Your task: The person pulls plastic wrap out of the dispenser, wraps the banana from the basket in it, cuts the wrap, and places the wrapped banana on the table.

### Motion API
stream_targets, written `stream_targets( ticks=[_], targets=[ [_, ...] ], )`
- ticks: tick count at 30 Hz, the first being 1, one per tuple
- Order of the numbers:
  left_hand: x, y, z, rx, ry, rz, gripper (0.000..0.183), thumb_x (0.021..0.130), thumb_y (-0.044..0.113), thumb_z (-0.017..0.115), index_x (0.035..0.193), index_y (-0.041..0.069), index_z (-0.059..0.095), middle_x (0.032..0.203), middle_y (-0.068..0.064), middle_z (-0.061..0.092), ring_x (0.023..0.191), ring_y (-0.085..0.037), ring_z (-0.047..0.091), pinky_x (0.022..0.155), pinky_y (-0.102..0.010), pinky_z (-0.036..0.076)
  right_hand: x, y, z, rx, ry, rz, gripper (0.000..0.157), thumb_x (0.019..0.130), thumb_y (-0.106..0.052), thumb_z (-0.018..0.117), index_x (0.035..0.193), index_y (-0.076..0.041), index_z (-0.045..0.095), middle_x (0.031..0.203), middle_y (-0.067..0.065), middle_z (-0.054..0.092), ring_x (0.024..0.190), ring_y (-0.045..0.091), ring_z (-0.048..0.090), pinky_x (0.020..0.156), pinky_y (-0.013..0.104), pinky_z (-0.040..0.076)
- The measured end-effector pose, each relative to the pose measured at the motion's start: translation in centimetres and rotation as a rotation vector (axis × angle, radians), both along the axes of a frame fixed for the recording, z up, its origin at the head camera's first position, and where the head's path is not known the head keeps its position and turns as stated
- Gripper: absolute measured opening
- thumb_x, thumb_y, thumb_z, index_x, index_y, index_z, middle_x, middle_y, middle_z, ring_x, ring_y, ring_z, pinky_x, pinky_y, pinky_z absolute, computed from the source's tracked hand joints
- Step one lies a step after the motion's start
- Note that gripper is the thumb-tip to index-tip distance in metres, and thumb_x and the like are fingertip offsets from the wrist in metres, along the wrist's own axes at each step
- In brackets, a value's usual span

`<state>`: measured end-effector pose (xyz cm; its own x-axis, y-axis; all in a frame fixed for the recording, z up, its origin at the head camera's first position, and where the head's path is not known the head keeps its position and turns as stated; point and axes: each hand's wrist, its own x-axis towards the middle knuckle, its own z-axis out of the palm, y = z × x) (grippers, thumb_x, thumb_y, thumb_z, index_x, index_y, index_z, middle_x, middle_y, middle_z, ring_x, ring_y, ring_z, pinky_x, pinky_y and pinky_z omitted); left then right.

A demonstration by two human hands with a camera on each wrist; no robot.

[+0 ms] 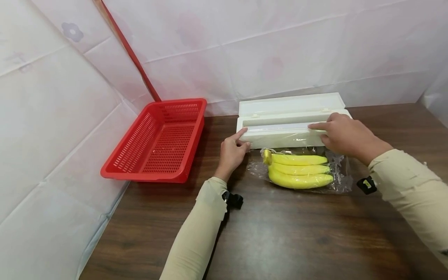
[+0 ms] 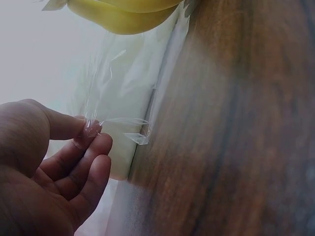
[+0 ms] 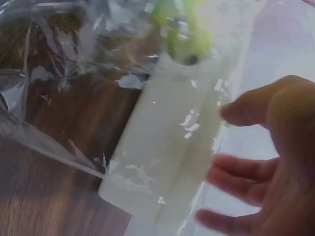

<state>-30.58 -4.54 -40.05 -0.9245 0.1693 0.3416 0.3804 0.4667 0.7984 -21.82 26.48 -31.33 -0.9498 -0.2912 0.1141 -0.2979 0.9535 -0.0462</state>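
Observation:
A white cling film dispenser box point(image 1: 280, 140) lies with its lid point(image 1: 292, 103) raised toward the wall, a pale roll inside. Clear film point(image 1: 344, 181) comes over its front and down around a bunch of yellow bananas point(image 1: 301, 181) on the table. At the box's left end my left hand point(image 1: 231, 154) pinches the film edge point(image 2: 92, 129) between thumb and fingers, the index finger reaching to the box rim. My right hand point(image 1: 348, 136) is over the box's right part, index finger extended along the roll; in the right wrist view its thumb and fingers stand apart.
A red perforated plastic basket point(image 1: 183, 173) stands to the left on the dark wooden table point(image 1: 280, 241). Pale patterned sheeting point(image 1: 297, 50) hangs behind the box and along the left side. A red strip point(image 1: 131, 52) runs up the corner behind the basket.

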Motion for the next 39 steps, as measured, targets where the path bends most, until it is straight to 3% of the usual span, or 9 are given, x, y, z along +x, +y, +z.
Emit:
stream_targets(
  ticks=[6, 13, 19, 27, 34, 36, 39],
  targets=[
    [0.0, -0.4, 0.0, 0.002, -0.014, -0.001, 0.051, 0.087, 0.006, 0.074, 0.136, 0.019, 0.066, 0.066, 0.003, 0.069, 0.067, -0.01, 0.062, 0.072, -0.028, 0.049, 0.1, 0.5, -0.5, -0.049, -0.073, 0.008, 0.054, 0.095, -0.006, 0.049, 0.148, -0.014, 0.052, 0.089, 0.016, 0.049, 0.073, 0.026, 0.039, 0.059, 0.039, 0.036],
    [0.1, -0.6, 0.0, 0.004, -0.008, 0.004, 0.051, 0.086, 0.005, 0.074, 0.135, 0.017, 0.066, 0.066, 0.001, 0.069, 0.067, -0.012, 0.061, 0.073, -0.029, 0.049, 0.0, 0.8, -0.7, -0.045, -0.045, 0.012, 0.051, 0.095, -0.008, 0.051, 0.145, -0.012, 0.054, 0.12, 0.033, 0.052, 0.094, 0.038, 0.053, 0.068, 0.047, 0.04],
    [0.1, -0.6, 0.1, 0.008, -0.016, 0.003, 0.051, 0.086, 0.004, 0.074, 0.135, 0.019, 0.066, 0.066, 0.001, 0.07, 0.068, -0.011, 0.062, 0.075, -0.028, 0.049, 0.2, 1.3, -0.4, -0.046, -0.078, -0.016, 0.052, 0.095, -0.009, 0.047, 0.147, -0.013, 0.053, 0.117, 0.029, 0.052, 0.086, 0.031, 0.05, 0.062, 0.043, 0.04],
    [0.0, -0.6, 0.2, 0.003, -0.011, 0.002, 0.052, 0.086, 0.006, 0.074, 0.136, 0.02, 0.066, 0.066, 0.002, 0.069, 0.069, -0.011, 0.063, 0.078, -0.029, 0.049, 0.3, 1.7, -0.4, -0.036, -0.033, 0.001, 0.054, 0.09, -0.002, 0.048, 0.142, -0.01, 0.057, 0.133, 0.034, 0.047, 0.094, 0.039, 0.056, 0.066, 0.045, 0.041],
    [0.0, -0.6, 0.3, 0.001, -0.02, 0.0, 0.052, 0.087, 0.006, 0.074, 0.135, 0.021, 0.066, 0.067, 0.001, 0.069, 0.07, -0.012, 0.063, 0.079, -0.03, 0.05, 0.2, 2.2, -0.8, -0.023, -0.001, 0.026, 0.054, 0.087, 0.002, 0.05, 0.14, -0.005, 0.057, 0.135, 0.037, 0.046, 0.099, 0.044, 0.059, 0.065, 0.045, 0.041],
    [0.0, -0.5, 0.2, 0.002, -0.025, 0.0, 0.052, 0.087, 0.006, 0.074, 0.136, 0.021, 0.066, 0.067, 0.002, 0.069, 0.07, -0.012, 0.062, 0.079, -0.03, 0.049, 0.2, 2.1, -0.8, -0.025, 0.002, 0.025, 0.054, 0.087, 0.003, 0.05, 0.14, -0.005, 0.058, 0.134, 0.037, 0.047, 0.084, 0.037, 0.058, 0.061, 0.043, 0.04],
    [0.1, -0.4, 0.1, 0.001, -0.032, -0.001, 0.052, 0.087, 0.006, 0.073, 0.136, 0.022, 0.065, 0.066, 0.003, 0.068, 0.071, -0.012, 0.061, 0.078, -0.029, 0.048, 0.4, 2.1, -0.8, -0.031, -0.003, 0.022, 0.055, 0.086, 0.004, 0.047, 0.139, -0.004, 0.058, 0.134, 0.037, 0.048, 0.058, 0.023, 0.043, 0.053, 0.037, 0.035]
  ],
)
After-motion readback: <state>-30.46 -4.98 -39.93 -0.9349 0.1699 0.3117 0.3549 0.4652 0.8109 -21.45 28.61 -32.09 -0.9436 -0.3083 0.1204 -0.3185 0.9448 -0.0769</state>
